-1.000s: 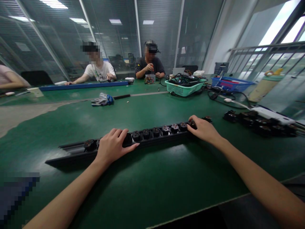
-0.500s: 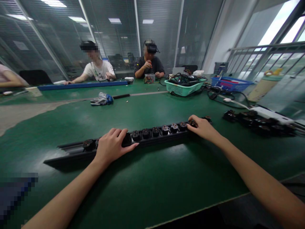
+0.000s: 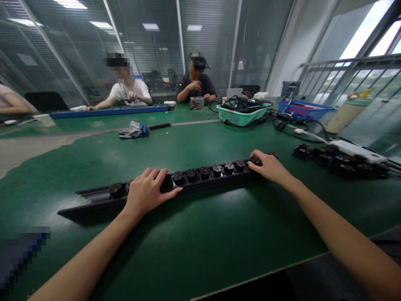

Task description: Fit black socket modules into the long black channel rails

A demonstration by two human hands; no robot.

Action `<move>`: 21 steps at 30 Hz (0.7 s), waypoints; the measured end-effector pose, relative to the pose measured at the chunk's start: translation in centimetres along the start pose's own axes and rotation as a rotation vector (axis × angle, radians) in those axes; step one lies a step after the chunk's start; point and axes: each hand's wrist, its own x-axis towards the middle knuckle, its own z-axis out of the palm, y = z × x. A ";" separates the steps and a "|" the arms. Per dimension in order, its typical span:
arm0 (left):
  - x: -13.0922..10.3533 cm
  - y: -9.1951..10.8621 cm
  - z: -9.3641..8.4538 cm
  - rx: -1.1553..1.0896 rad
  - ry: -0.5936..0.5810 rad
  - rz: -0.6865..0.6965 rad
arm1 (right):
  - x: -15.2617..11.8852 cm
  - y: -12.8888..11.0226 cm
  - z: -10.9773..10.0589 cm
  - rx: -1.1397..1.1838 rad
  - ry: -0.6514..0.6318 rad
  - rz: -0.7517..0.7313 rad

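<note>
A long black channel-shaped housing (image 3: 200, 188), like a power strip body, lies slantwise across the green table. Several black socket modules (image 3: 204, 172) with copper-coloured contacts sit in a row inside it, and one more socket module (image 3: 117, 189) lies towards its left end. My left hand (image 3: 147, 188) is closed over the housing left of the row, thumb along the near wall, fingers over the far side. Near the right end, my right hand (image 3: 266, 165) has thumb and fingers closed around a dark socket module (image 3: 256, 161), partly hidden by the fingers.
More black modules (image 3: 341, 161) lie at the right beside a white power strip (image 3: 357, 150). Further back stand a green basket (image 3: 241, 116) of cables and a blue basket (image 3: 303, 110). Grey-blue gloves (image 3: 134, 130) lie mid-table. Two people (image 3: 131, 90) sit opposite.
My right hand has shifted slightly to the right along the housing. My left hand and the housing stay where they were. A person opposite has raised one hand a little.
</note>
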 end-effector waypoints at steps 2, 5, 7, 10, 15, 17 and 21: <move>0.0 0.0 0.0 -0.003 -0.010 -0.002 | 0.1 0.3 -0.1 0.007 -0.018 0.000; 0.1 0.0 -0.1 -0.019 -0.015 -0.004 | 0.2 0.7 -0.1 0.009 -0.017 0.000; 0.1 0.0 -0.1 -0.022 -0.014 -0.007 | 0.2 0.9 -0.1 0.005 -0.016 0.005; 0.0 0.0 -0.1 -0.014 -0.014 -0.005 | 0.3 0.9 -0.1 -0.006 -0.038 0.030; 0.0 0.0 0.0 -0.035 -0.008 -0.008 | 0.2 0.5 -0.3 -0.040 -0.044 0.072; 0.0 0.0 0.1 -0.039 -0.006 -0.011 | 0.2 0.4 -0.4 -0.045 -0.061 0.077; 0.0 -0.1 0.2 -0.015 -0.009 -0.006 | 0.3 0.7 -0.4 -0.058 -0.062 0.083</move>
